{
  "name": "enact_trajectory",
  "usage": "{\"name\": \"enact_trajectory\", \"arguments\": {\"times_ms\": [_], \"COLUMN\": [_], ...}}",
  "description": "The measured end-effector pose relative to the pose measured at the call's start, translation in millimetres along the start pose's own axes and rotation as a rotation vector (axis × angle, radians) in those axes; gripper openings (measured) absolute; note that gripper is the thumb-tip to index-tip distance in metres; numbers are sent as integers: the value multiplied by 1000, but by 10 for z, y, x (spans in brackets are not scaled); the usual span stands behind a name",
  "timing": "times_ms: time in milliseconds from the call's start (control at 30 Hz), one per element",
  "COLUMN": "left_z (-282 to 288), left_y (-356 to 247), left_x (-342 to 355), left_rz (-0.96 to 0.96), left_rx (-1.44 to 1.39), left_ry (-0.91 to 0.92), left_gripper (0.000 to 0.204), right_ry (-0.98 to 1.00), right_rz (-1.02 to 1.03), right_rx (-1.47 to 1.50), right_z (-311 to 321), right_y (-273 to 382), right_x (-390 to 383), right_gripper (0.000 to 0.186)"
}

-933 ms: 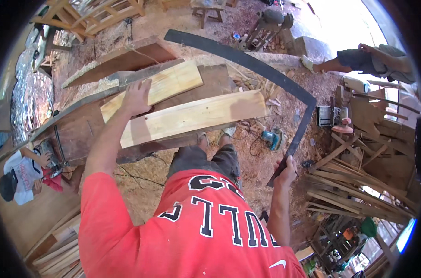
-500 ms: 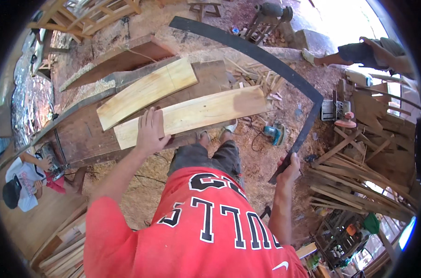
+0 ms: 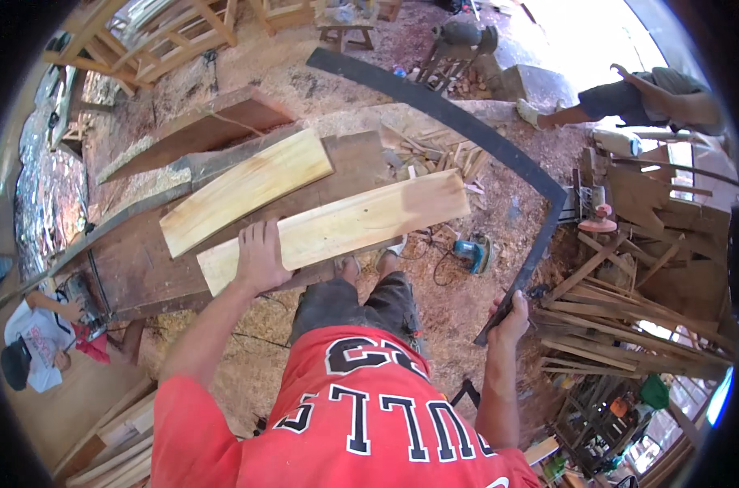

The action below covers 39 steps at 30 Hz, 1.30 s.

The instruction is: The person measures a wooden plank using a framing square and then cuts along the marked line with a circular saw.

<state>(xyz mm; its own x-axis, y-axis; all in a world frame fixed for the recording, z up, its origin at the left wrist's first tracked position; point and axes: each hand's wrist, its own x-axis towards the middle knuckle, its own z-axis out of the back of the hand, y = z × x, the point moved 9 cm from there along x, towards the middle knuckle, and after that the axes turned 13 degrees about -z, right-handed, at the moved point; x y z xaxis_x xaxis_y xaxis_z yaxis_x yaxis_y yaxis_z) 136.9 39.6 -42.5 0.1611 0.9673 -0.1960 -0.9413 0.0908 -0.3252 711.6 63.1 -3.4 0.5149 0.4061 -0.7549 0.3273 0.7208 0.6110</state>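
My left hand (image 3: 261, 260) lies over the near edge of a pale wooden board (image 3: 378, 210), close to its left end, fingers stretched flat across the top. Beyond it, a second pale board (image 3: 247, 192) lies slanted on the same wide dark-brown slab (image 3: 134, 272). Off to the right, my right hand (image 3: 509, 319) is closed around the short arm of a large, dark L-shaped framing square (image 3: 455, 111). The square's long arm reaches up and away to the left, past the right end of the near board.
A teal power tool (image 3: 472, 254) with a cord sits on the sawdust-covered floor. Lumber (image 3: 621, 325) is piled at right. A co-worker (image 3: 40, 333) holds a machine at left; another person (image 3: 646, 98) is at upper right. Offcuts (image 3: 434, 154) lie beyond the boards.
The whole view has tilted a little, so the scene sits lower. My left hand's fingers are closer together on the board. My right hand keeps its hold on the framing square.
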Motion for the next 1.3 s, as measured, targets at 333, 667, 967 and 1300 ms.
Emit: {"name": "enact_trajectory", "arguments": {"times_ms": [333, 667, 967, 1300], "left_z": [-224, -310, 189, 331], "left_y": [-622, -501, 218, 1054], "left_x": [716, 300, 148, 808], "left_rz": [-194, -176, -61, 195], "left_rx": [-102, -110, -11, 106], "left_ry": [-99, -40, -250, 113], "left_gripper": [107, 120, 91, 119], "right_ry": [30, 126, 174, 189], "right_rz": [13, 64, 45, 46], "right_rx": [-23, -289, -273, -109], "right_z": [-140, -69, -183, -220], "right_y": [-139, -220, -299, -142], "right_x": [17, 1, 154, 184], "right_gripper": [23, 28, 30, 32]}}
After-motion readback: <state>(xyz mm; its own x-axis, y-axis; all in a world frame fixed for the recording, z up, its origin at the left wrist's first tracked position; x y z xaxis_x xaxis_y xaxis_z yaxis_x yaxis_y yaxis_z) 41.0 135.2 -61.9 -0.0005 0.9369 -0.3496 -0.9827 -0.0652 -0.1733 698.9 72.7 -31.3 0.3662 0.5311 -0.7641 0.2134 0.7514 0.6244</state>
